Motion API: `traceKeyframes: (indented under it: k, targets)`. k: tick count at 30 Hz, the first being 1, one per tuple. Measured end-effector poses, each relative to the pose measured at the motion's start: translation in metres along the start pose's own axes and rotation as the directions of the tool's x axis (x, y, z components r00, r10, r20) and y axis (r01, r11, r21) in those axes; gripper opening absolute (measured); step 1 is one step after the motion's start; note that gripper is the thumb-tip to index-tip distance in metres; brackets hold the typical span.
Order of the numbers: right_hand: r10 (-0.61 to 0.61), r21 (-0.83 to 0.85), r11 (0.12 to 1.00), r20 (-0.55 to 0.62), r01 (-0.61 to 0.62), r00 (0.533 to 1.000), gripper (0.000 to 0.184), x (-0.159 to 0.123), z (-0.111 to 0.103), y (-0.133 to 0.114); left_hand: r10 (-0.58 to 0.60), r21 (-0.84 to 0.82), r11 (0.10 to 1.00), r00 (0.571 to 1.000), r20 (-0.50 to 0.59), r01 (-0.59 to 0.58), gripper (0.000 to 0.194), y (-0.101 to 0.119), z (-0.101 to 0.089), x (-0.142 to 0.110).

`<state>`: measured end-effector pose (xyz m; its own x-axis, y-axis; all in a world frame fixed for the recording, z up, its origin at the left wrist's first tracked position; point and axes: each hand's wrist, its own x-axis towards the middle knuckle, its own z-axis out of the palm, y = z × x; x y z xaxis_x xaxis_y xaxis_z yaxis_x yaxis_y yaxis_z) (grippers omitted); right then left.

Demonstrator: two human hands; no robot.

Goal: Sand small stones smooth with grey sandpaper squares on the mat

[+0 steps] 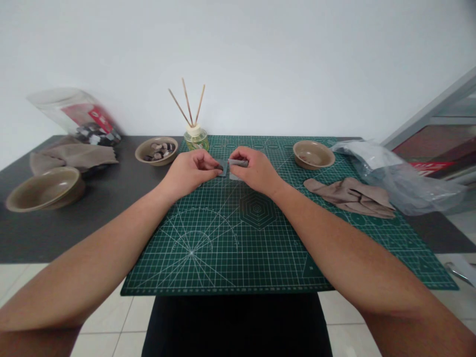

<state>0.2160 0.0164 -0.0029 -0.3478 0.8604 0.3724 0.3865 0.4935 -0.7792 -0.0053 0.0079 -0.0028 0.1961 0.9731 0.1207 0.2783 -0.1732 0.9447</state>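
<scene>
My left hand (195, 167) is closed in a pinch, thumb against fingertips, on a small dark piece (220, 167). Just beyond those fingertips shows a small flat grey square (224, 169); whether the hand touches it I cannot tell. A little to the right, my right hand (255, 167) is closed on a thin grey sheet (235, 162), which looks folded or curled. Another grey patch (233, 176) shows below its thumb. Both hands are close together over the green cutting mat (215, 238), with a narrow gap between their fingertips.
Behind my left hand stand a reed diffuser (196, 138) and a bowl of small dark and light pieces (138, 151). Farther left are a larger bowl (44, 193), a brown cloth (74, 156) and a bag (89, 119). Rightward are a bowl (314, 161), brown cloth (349, 196) and plastic bag (401, 173).
</scene>
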Motion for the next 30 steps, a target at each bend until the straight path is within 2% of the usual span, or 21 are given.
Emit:
traceKeyframes:
  k: [2, 4, 10, 16, 22, 30]
  targets:
    - [-0.088, -0.140, 0.986, -0.020, 0.084, 0.996, 0.005, -0.001, 0.000, -0.003, 0.002, -0.013, 1.000, 1.000, 0.008, -0.002, 0.034, 0.001, 0.001, -0.001]
    - [-0.138, -0.221, 0.965, 0.022, 0.140, 0.990, 0.012, -0.002, 0.001, -0.006, 0.008, -0.013, 1.000, 1.000, 0.005, -0.008, 0.035, 0.001, 0.002, -0.001]
    - [-0.155, -0.325, 0.924, 0.157, 0.200, 0.975, 0.030, -0.005, 0.005, -0.013, 0.012, 0.028, 1.000, 0.999, -0.037, -0.011, 0.038, 0.002, 0.001, -0.001]
    - [-0.210, -0.386, 0.873, 0.257, 0.299, 0.943, 0.044, -0.007, 0.004, -0.018, -0.006, 0.007, 1.000, 0.998, -0.062, 0.007, 0.032, 0.004, 0.001, -0.002]
    - [-0.167, -0.467, 0.841, 0.256, 0.273, 0.952, 0.049, -0.006, 0.003, -0.020, 0.040, -0.026, 0.999, 0.992, -0.119, -0.043, 0.029, 0.005, 0.003, -0.001]
    - [-0.171, -0.517, 0.809, 0.247, 0.279, 0.954, 0.048, -0.007, 0.003, -0.024, 0.089, -0.028, 0.995, 0.991, -0.096, -0.092, 0.032, 0.007, 0.004, -0.002]
